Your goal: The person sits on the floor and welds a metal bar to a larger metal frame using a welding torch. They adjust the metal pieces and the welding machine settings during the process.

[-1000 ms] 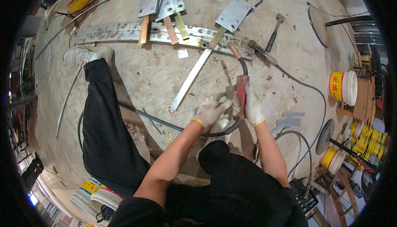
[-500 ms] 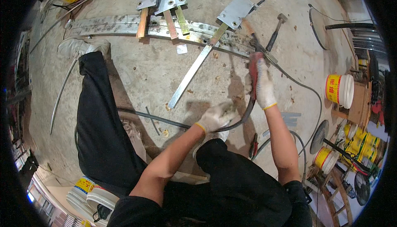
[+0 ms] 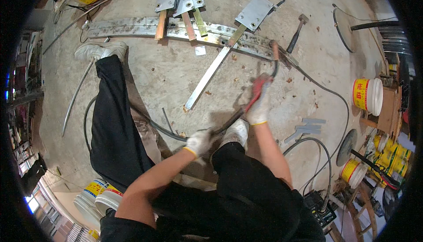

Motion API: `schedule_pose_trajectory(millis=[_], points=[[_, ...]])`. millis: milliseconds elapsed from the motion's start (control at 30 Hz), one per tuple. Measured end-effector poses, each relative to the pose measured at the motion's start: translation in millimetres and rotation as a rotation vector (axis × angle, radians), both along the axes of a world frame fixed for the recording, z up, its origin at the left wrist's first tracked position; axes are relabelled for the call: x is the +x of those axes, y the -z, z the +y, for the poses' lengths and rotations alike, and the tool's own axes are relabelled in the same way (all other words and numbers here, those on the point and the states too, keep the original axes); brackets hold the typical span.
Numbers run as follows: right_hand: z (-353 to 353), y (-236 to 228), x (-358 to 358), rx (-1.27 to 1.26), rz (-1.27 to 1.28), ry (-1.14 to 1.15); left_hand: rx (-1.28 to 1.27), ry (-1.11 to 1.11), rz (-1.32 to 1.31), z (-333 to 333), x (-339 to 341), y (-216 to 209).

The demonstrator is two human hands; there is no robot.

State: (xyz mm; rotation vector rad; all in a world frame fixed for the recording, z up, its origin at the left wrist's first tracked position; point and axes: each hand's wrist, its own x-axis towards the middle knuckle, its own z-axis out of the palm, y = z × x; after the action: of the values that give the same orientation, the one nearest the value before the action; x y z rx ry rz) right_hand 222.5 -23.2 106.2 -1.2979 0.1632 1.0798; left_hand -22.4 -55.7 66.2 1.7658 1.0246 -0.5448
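Observation:
My right hand [image 3: 259,106], in a white knit glove, is closed around the red handle of a welding torch [image 3: 261,84]. Its curved neck points away from me, ending in a copper-coloured nozzle beside the end of a long metal rail. From the handle a thick black cable [image 3: 231,119] sags toward my left hand [image 3: 200,141], also gloved and slightly blurred, which is closed on it over my shoe. Ahead lies a bright flat bar [image 3: 208,79], its far end joined to a brass-coloured strip on a grey metal plate [image 3: 254,13]; this rests across the rail [image 3: 119,27].
More plates with coloured strips [image 3: 188,26] lie farther left on the rail. A hammer [image 3: 296,35] is at the far right. Small grey strips [image 3: 308,127] sit right of my arm. Buckets [image 3: 374,96] stand along the right side; a black machine [image 3: 321,209] is at lower right.
My right hand has drawn the torch nearer and to the left. My left hand has moved left and down and now grips the cable. The whole view has shifted slightly.

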Motion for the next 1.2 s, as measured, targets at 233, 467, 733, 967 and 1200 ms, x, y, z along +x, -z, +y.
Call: schedule_pose_trajectory(millis=[233, 467, 733, 967, 1200], points=[[-52.4, 40.3, -72.6, -0.081, 0.251, -0.058, 0.631, -0.428, -0.177, 95.2, -34.5, 7.8], [-82.7, 22.7, -64.2, -0.002, 0.062, -0.005, -0.526, -0.699, -0.461, 144.7, 61.8, 44.0], [-112.8, 10.2, -31.9, 0.122, 0.076, 0.189, -0.438, -1.008, -0.695, -3.6, 200.1, 80.8], [-128.0, -1.0, -10.5, 0.059, 0.130, 0.240, -0.810, -1.094, -0.638, 25.0, 231.5, 76.2], [-150.6, 12.6, -27.6, 0.159, 0.043, 0.139, -0.500, -1.166, -0.616, -12.1, 234.7, 74.8]])
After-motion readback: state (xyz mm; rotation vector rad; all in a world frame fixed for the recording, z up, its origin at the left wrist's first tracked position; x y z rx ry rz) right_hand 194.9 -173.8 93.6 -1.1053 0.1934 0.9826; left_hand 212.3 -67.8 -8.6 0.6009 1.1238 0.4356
